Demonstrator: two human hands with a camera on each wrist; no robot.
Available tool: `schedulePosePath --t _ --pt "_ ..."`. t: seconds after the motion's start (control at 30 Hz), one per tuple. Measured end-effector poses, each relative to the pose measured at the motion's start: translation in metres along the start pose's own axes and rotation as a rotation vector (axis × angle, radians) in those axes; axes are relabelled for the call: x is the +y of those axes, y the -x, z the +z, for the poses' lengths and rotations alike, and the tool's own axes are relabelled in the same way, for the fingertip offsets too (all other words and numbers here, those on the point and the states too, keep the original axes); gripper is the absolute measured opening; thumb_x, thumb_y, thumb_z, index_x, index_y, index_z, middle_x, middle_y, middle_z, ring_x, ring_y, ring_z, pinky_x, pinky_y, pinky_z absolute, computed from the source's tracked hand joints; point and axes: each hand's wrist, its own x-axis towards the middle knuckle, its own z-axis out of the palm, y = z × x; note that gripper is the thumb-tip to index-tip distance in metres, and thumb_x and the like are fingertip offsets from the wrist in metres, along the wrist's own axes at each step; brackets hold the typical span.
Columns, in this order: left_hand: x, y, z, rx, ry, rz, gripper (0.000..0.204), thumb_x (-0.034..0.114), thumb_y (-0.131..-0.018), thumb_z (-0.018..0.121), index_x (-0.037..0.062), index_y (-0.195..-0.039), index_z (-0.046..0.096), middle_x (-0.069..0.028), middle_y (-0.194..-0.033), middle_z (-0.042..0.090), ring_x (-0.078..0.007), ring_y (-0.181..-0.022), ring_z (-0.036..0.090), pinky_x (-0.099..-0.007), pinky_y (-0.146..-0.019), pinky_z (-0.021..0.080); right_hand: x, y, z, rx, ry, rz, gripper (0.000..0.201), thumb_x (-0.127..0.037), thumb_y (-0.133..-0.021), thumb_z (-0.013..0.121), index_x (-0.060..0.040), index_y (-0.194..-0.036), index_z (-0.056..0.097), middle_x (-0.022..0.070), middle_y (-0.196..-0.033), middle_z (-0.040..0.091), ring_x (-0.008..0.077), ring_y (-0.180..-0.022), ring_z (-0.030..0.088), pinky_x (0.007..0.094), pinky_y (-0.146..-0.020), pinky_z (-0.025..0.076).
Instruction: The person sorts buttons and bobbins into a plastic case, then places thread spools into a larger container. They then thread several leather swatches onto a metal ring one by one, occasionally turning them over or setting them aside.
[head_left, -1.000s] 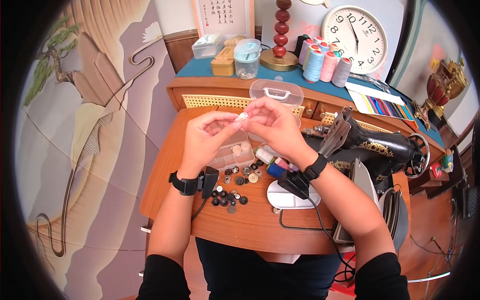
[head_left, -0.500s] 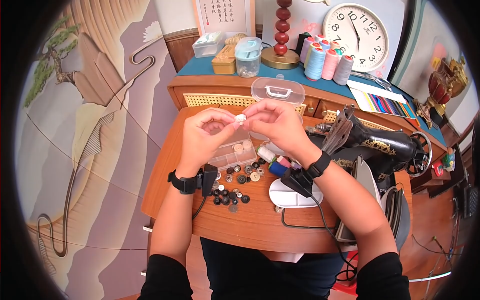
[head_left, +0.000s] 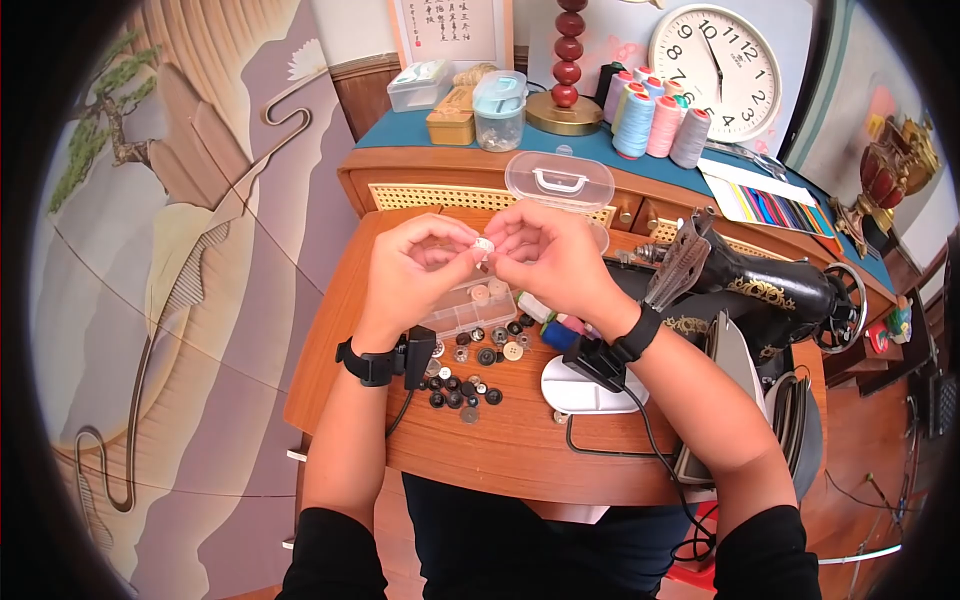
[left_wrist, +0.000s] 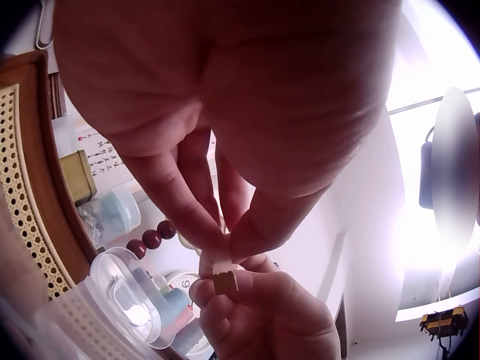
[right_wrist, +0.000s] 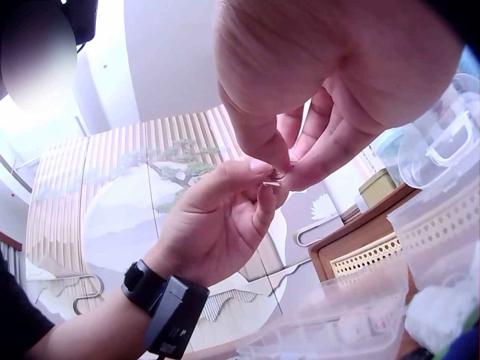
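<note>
Left hand: pinches a small white piece!
Right hand: pinches it too!
Buttons: scattered below both hands.

Held piece: material too small to tell
Table: smooth wood, soft sheen
Buttons, near: plastic-looking, some glossy, some matt
Compartment box: clear, smooth plastic
Handled lid, far: clear, glossy plastic
Sewing machine, right: glossy painted metal
Thread cones, far: matt wound thread
Lamp beads, far: polished, shiny
Lamp base: brass-like metal, low gloss
Drawer panel: rough woven cane
Sleeves: matt cloth
</note>
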Motion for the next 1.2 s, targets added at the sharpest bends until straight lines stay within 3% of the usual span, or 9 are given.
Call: schedulePosePath --t 0.17,0.27,0.37,0.6,0.7,0.87,1.07,1.2 --pt "0.004 -0.001 0.000 -0.006 0.089 -0.042 0.014 -0.008 -0.087 0.073 -0.0086 -0.100 0.068 -0.0143 -0.107 0.070 -0.0195 -0.098 0.071 -0.0320 -0.086 0.062 0.008 -0.003 -0.003 -0.028 -0.312 0.005 0.018 0.001 -0.086 0.074 -0.0004 -0.100 0.063 0.0049 -0.090 0.071 0.0097 -0.085 0.071 0.0232 -0.071 0.057" --pt "0.006 -0.002 -0.001 -0.028 0.114 -0.026 0.014 -0.008 -0.087 0.073 -0.0090 -0.101 0.069 -0.0148 -0.107 0.070 -0.0207 -0.098 0.071 -0.0321 -0.087 0.062 0.007 -0.003 -0.007 -0.045 -0.372 0.118 0.014 0.001 -0.088 0.073 -0.0005 -0.098 0.063 0.0069 -0.092 0.072 0.0116 -0.087 0.072 0.0228 -0.071 0.057" --pt "0.004 -0.001 -0.004 -0.027 0.056 -0.008 0.014 -0.009 -0.087 0.072 -0.0089 -0.100 0.070 -0.0149 -0.106 0.069 -0.0208 -0.098 0.071 -0.0319 -0.088 0.062 0.009 -0.003 -0.004 -0.022 -0.422 0.068 0.013 0.000 -0.089 0.074 0.0006 -0.097 0.063 0.0066 -0.090 0.073 0.0114 -0.086 0.073 0.0216 -0.070 0.056" --pt "0.000 -0.001 -0.009 -0.026 0.019 -0.021 0.013 -0.008 -0.087 0.073 -0.0079 -0.101 0.072 -0.0140 -0.106 0.070 -0.0186 -0.097 0.070 -0.0303 -0.088 0.061 0.016 -0.003 -0.005 -0.074 -0.238 0.113 0.012 -0.002 -0.088 0.076 0.0004 -0.094 0.065 0.0045 -0.093 0.073 0.0084 -0.081 0.070 0.0206 -0.069 0.055" --pt "0.001 -0.001 -0.009 -0.020 0.010 -0.038 0.013 -0.007 -0.088 0.073 -0.0079 -0.101 0.072 -0.0138 -0.107 0.070 -0.0181 -0.097 0.070 -0.0299 -0.087 0.061 0.016 -0.003 -0.003 -0.068 -0.255 0.041 0.013 -0.001 -0.088 0.075 -0.0001 -0.098 0.066 0.0056 -0.095 0.073 0.0075 -0.083 0.068 0.0211 -0.069 0.054" --pt "0.000 -0.001 -0.008 -0.034 -0.009 -0.074 0.015 -0.005 -0.088 0.074 -0.0079 -0.103 0.072 -0.0137 -0.106 0.071 -0.0178 -0.096 0.071 -0.0302 -0.086 0.061 0.001 -0.002 -0.003 -0.051 -0.422 0.169 0.019 0.004 -0.089 0.070 0.0026 -0.107 0.062 0.0099 -0.097 0.072 0.0146 -0.092 0.072 0.0274 -0.079 0.061" --pt "0.006 0.000 -0.007 -0.040 -0.004 -0.147 0.014 -0.006 -0.087 0.074 -0.0074 -0.100 0.072 -0.0138 -0.107 0.071 -0.0172 -0.095 0.069 -0.0290 -0.087 0.060 0.004 -0.001 -0.002 -0.057 -0.420 0.173 0.018 0.008 -0.092 0.064 0.0056 -0.109 0.061 0.0133 -0.098 0.071 0.0200 -0.096 0.074 0.0296 -0.084 0.062" --pt "0.008 0.000 -0.013 -0.066 -0.080 -0.181 0.011 -0.004 -0.087 0.075 -0.0061 -0.098 0.073 -0.0115 -0.100 0.073 -0.0152 -0.088 0.070 -0.0275 -0.083 0.059 0.010 0.002 0.001 -0.069 -0.452 0.167 0.016 0.005 -0.091 0.066 0.0053 -0.107 0.063 0.0099 -0.095 0.072 0.0156 -0.095 0.073 0.0277 -0.079 0.061"
